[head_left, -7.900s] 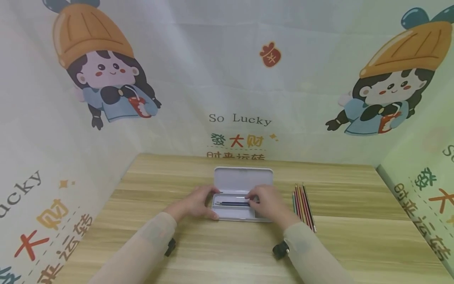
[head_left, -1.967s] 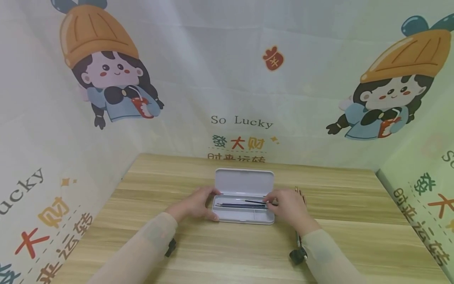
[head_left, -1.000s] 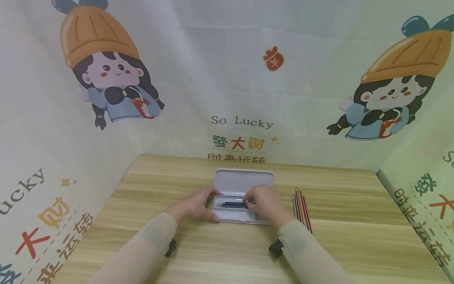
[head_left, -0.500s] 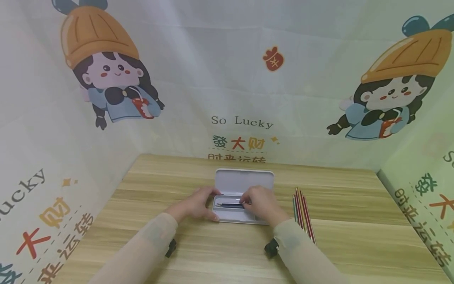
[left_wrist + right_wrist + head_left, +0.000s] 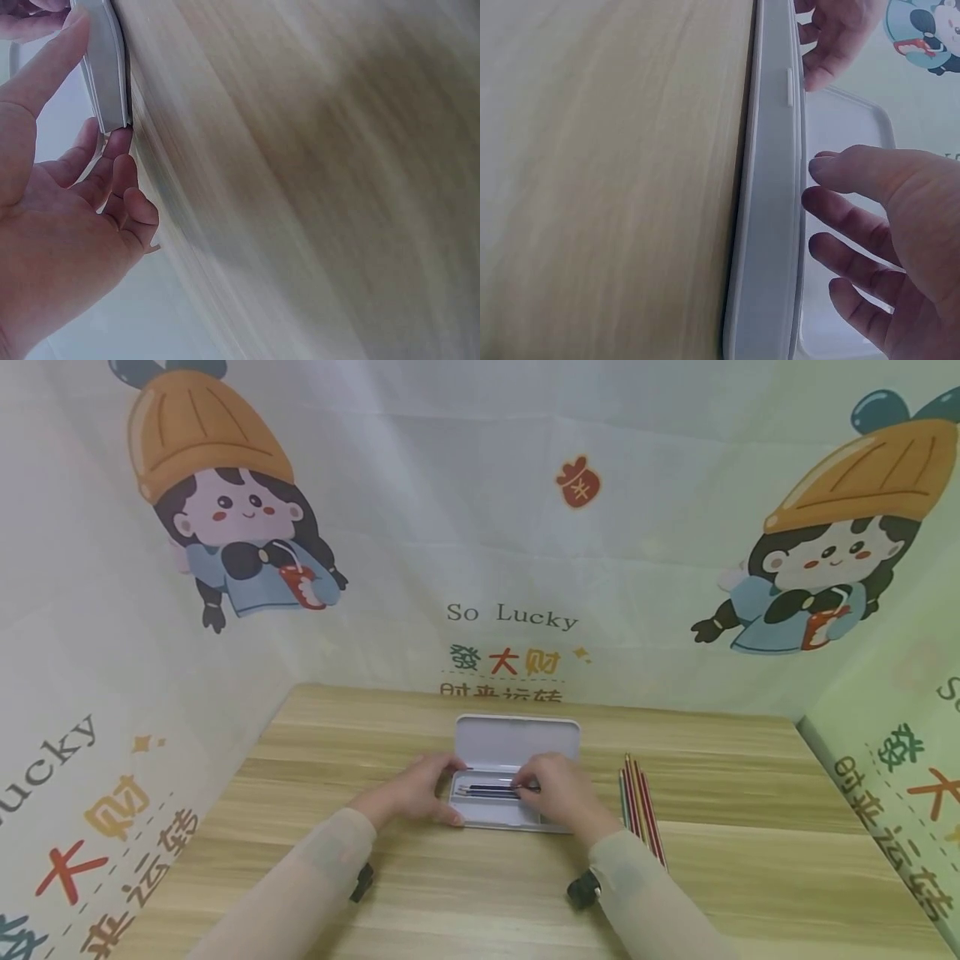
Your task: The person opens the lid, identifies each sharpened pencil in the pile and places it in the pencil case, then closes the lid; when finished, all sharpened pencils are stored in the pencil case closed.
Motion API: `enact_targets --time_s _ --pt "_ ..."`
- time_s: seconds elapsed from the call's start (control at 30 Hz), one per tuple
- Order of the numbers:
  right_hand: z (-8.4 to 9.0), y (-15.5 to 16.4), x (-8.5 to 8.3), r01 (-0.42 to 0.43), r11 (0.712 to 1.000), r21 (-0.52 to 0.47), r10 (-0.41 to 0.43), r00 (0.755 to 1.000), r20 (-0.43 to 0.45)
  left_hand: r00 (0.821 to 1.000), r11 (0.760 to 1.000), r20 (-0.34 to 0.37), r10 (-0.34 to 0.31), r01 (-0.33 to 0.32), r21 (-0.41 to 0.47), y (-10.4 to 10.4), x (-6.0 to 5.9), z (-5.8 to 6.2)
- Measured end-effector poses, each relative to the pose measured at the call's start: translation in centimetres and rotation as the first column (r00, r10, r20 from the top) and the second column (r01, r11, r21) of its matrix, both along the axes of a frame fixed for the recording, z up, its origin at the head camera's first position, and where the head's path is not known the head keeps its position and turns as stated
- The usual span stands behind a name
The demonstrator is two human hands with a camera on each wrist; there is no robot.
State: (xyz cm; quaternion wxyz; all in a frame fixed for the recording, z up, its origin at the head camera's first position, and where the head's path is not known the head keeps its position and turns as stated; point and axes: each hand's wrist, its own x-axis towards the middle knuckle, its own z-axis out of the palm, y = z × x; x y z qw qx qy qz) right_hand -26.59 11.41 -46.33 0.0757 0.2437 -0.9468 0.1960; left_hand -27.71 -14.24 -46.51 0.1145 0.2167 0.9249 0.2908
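A white pencil case [image 5: 516,743] lies with its lid raised at the middle of the table. My left hand [image 5: 408,792] grips its left end, thumb at the front corner and fingers at the back; the left wrist view shows that hand [image 5: 67,217] against the case's end wall [image 5: 105,67]. Over the case's right part, my right hand [image 5: 561,789] pinches a dark pencil [image 5: 487,787] near its right end. Below it another pencil [image 5: 487,793] lies in the long back compartment. The case's front wall [image 5: 769,195] hides the pencils in the right wrist view.
To the right of the case, several coloured pencils [image 5: 637,802] lie in a loose bundle, partly behind my right forearm. The wooden table [image 5: 750,793] ends at a printed cloth backdrop [image 5: 510,552]. Black wrist cameras [image 5: 583,890] hang under both sleeves.
A dark pencil that lay in the bundle has come into the case with my right hand. Within the last two seconds that hand moved left over the compartment. My left hand keeps its place.
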Motion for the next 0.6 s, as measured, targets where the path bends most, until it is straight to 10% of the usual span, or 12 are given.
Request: enact_targets --time_s 0.6 --pt "-0.3 6.9 1.8 0.157 0.986 -0.054 -0.155 0.987 0.042 1.000 1.000 -0.007 0.000 0.000 -0.004 0.0 -0.1 -0.1"
